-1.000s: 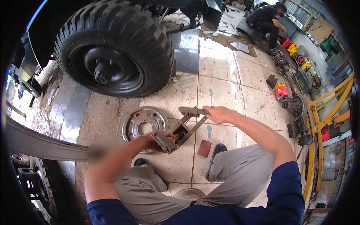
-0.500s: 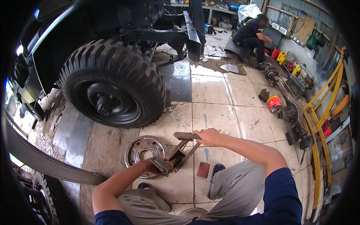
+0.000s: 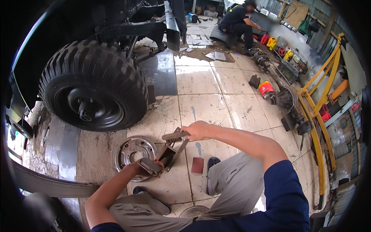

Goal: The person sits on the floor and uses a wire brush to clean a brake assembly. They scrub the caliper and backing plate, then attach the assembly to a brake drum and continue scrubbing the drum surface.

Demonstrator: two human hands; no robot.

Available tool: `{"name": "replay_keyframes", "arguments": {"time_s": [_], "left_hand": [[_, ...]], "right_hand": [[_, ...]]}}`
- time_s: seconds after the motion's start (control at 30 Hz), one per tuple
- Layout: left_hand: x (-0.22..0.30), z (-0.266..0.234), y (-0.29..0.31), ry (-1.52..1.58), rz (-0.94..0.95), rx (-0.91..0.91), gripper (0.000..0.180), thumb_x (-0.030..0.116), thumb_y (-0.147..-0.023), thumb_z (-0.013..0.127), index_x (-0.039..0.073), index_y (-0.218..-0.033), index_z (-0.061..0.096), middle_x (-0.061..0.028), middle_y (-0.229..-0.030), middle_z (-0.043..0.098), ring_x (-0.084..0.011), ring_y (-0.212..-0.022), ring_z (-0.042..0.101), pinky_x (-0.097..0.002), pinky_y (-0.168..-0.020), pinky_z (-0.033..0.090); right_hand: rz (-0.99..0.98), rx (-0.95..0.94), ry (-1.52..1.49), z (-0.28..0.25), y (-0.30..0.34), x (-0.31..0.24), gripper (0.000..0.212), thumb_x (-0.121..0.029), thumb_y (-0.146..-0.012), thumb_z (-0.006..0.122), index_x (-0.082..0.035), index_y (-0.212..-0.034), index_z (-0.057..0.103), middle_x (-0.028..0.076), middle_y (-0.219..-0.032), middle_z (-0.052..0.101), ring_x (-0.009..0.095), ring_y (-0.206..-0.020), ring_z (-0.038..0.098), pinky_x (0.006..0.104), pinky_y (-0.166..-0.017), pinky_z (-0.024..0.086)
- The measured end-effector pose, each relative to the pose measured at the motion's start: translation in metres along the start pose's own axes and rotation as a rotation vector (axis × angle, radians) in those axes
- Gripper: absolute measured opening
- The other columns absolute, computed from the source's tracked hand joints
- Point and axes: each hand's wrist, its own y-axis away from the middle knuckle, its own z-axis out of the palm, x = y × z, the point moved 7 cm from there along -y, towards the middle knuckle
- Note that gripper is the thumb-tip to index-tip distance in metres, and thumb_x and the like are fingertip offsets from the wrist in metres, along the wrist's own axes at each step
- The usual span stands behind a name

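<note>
My left hand [image 3: 136, 169] is closed round a rusty brown metal bracket [image 3: 169, 155]. It has long arms and a flat, pedal-like pad [image 3: 150, 165] at its near end. In my right hand [image 3: 197, 130] is a wooden-backed brush [image 3: 174, 136], its dark bristles facing down at the bracket's far end; whether they touch cannot be made out. Beneath and left of the bracket lies a round metal backing plate [image 3: 127, 144] with holes, on the floor. A dark red square of what looks like sandpaper [image 3: 197, 165] lies on the tiles by my right foot.
A vehicle's big treaded wheel [image 3: 92, 87] stands front left. A curved steel beam [image 3: 54, 181] crosses the lower left. On the right are a yellow metal frame [image 3: 317, 154], an axle part [image 3: 284, 96] and a red can [image 3: 266, 88]. Another person [image 3: 237, 23] sits at the back.
The view has turned rightward, so the scene sits further left. The brush has tilted, showing its bristles, and is closer over the bracket. Both hands keep their hold.
</note>
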Motion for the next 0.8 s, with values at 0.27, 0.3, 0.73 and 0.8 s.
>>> {"name": "replay_keyframes", "arguments": {"time_s": [0.27, 0.3, 0.73, 0.8], "left_hand": [[0.005, 0.0, 0.0, 0.105, -0.179, -0.152, 0.068, 0.045, -0.082, 0.078, 0.011, -0.135, 0.051, -0.01, -0.128, 0.058, -0.0248, -0.115, 0.058, -0.0364, -0.101, 0.046], [0.006, -0.008, 0.003, 0.03, -0.138, -0.065, 0.069, 0.044, -0.083, 0.078, 0.012, -0.136, 0.05, -0.0106, -0.134, 0.054, -0.0262, -0.12, 0.056, -0.0374, -0.104, 0.045], [-0.005, 0.031, 0.012, 0.022, 0.247, 0.47, 0.038, 0.014, -0.08, 0.075, 0.014, -0.114, 0.058, -0.0097, -0.134, 0.056, -0.0271, -0.131, 0.051, -0.041, -0.107, 0.043], [-0.008, 0.022, 0.013, -0.057, 0.235, 0.446, 0.039, 0.012, -0.078, 0.076, 0.013, -0.112, 0.058, -0.0092, -0.133, 0.057, -0.0265, -0.128, 0.054, -0.0403, -0.105, 0.044]], "right_hand": [[0.085, -0.099, -0.135, 0.019, 0.0, 0.018, 0.051, -0.046, -0.094, 0.053, -0.023, -0.139, 0.054, 0.021, -0.1, 0.07, 0.039, -0.098, 0.066, 0.0483, -0.088, 0.051], [0.109, -0.121, -0.133, 0.019, 0.0, 0.02, 0.05, -0.046, -0.096, 0.051, -0.023, -0.141, 0.053, 0.02, -0.102, 0.07, 0.037, -0.1, 0.066, 0.0482, -0.088, 0.051], [0.114, -0.181, -0.151, 0.014, 0.006, 0.011, 0.047, -0.042, -0.098, 0.05, -0.022, -0.141, 0.052, 0.016, -0.107, 0.07, 0.035, -0.101, 0.065, 0.047, -0.089, 0.05], [0.133, -0.188, -0.137, 0.011, 0.008, 0.013, 0.046, -0.042, -0.098, 0.05, -0.022, -0.14, 0.053, 0.015, -0.105, 0.07, 0.035, -0.101, 0.065, 0.047, -0.088, 0.05]]}}
